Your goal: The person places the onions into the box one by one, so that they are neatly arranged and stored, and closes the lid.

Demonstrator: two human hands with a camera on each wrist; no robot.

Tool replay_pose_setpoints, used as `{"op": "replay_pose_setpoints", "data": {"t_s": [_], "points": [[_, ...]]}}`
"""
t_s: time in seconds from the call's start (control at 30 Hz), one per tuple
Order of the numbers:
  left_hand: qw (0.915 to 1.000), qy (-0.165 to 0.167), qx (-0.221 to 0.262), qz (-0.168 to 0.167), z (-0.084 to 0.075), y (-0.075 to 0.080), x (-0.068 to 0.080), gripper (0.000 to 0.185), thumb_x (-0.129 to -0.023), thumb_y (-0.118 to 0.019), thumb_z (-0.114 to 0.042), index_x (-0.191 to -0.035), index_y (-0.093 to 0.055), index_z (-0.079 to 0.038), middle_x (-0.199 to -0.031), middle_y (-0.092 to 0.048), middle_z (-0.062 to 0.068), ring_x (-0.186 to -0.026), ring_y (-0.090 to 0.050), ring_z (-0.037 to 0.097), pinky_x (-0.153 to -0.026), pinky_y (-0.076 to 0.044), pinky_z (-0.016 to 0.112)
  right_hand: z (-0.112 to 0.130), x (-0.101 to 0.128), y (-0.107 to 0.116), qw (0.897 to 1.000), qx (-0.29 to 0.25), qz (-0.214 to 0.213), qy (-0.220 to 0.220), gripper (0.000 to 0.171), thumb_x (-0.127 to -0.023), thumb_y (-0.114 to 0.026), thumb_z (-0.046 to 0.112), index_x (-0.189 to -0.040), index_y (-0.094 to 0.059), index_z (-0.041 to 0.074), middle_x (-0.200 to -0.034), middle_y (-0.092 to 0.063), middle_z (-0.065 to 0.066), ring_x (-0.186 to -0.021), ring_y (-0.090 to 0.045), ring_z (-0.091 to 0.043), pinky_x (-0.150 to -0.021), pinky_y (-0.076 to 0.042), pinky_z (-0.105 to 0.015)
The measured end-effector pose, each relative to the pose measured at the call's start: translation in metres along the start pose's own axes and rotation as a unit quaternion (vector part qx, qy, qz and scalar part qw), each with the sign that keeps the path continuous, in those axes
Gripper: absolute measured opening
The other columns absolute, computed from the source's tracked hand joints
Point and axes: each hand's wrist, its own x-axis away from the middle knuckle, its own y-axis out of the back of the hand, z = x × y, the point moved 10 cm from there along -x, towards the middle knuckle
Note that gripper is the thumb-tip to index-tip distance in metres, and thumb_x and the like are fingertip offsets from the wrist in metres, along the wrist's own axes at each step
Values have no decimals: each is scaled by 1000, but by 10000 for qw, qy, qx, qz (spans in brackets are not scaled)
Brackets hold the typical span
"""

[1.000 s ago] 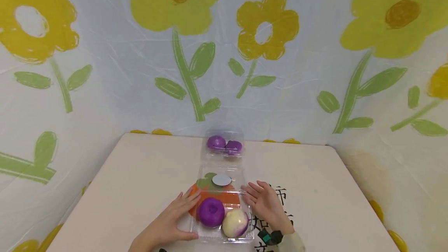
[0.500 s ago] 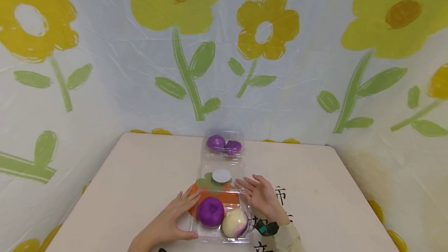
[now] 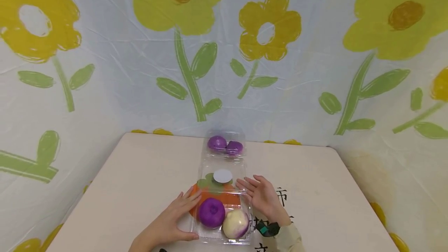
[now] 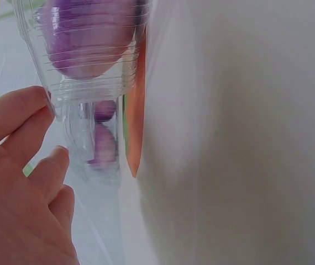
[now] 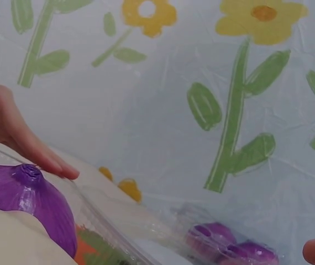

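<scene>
A clear plastic clamshell box [image 3: 206, 233] sits near the table's front edge. It holds a purple round piece [image 3: 211, 212] and a white-and-purple one [image 3: 235, 223]. Its lid [image 3: 220, 170], with a white round sticker [image 3: 222, 175], lies open toward the back over an orange and green shape [image 3: 217, 196]. My left hand [image 3: 171, 219] rests flat against the box's left side, fingers straight; the left wrist view shows my left hand [image 4: 19, 182] at the box wall [image 4: 91, 83]. My right hand [image 3: 260, 195], fingers straight, touches the right edge where lid meets box.
A second, closed clear box [image 3: 225, 146] with two purple pieces stands at the table's back edge, also seen as a closed box [image 5: 229, 243] in the right wrist view. Black printed characters [image 3: 281, 196] mark the beige table [image 3: 140, 182]. A flower-patterned sheet [image 3: 189, 69] hangs behind.
My right hand has moved left and slightly forward, from beside the box to touching its right edge. The left hand has stayed put.
</scene>
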Motion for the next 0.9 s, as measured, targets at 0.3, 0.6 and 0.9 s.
{"op": "replay_pose_setpoints", "data": {"t_s": [0.3, 0.6, 0.9], "points": [[10000, -32, -67, -18, -2, 0, 0, 97, -76, -80, -55, -151, -41, -6, -153, -42, 17, -139, -33, 48, -122, -2, 28, 3, 1, 0, 9997, 230, -50, 25, 65, -107, -28, 32, -151, -5, -9, -158, -23, -27, -144, -31, -35, -113, -34, -29], [10000, 72, -9, 19, -1, 0, 0, 97, -76, -80, -55, -151, -41, -7, -153, -42, 16, -139, -32, 49, -122, -2, 27, 12, 5, -8, 9992, 281, 206, 208, 57, -108, -27, 30, -150, -11, -6, -160, -17, -26, -147, -24, -34, -122, -14, -38], [9997, 151, 80, 197, 2, -3, -1, 97, -77, -80, -54, -149, -42, -2, -154, -40, 17, -143, -28, 45, -121, 0, 26, 25, 10, -17, 9972, 500, 211, 510, 55, -107, -24, 26, -150, -12, -8, -159, -21, -28, -149, -14, -38, -122, -13, -38]]}}
